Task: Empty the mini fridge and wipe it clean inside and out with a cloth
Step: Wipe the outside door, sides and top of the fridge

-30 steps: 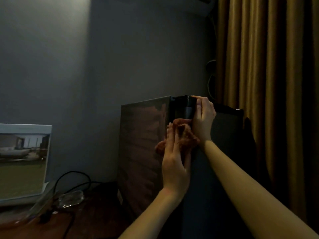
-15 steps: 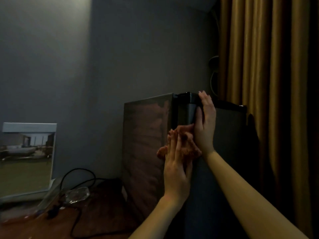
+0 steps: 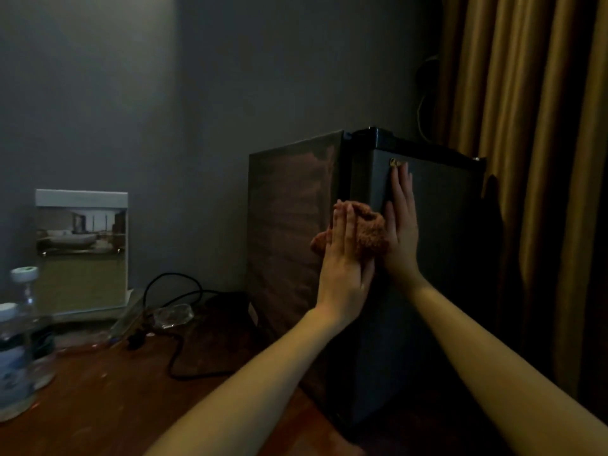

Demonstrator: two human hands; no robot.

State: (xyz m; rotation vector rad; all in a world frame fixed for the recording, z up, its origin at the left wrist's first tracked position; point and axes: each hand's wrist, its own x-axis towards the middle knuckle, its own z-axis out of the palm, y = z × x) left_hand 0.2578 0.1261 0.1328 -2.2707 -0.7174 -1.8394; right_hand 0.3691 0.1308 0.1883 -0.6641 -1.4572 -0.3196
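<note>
Head: right hand (image 3: pixel 401 225) moved down fridge (image 3: pixel 444 258) front, flat; left hand (image 3: pixel 342 268) flat, pressing cloth (image 3: pixel 370 232) w/ palm.

No writing can be read anywhere; a small gold badge (image 3: pixel 394 163) sits near the top left corner of the fridge (image 3: pixel 437 232) door, too small and dim to make out; the label (image 3: pixel 10 368) on the nearest water bottle (image 3: pixel 14 332) is a pale blur; the standing picture card (image 3: pixel 81 255) bears a white top strip with no legible words.
</note>
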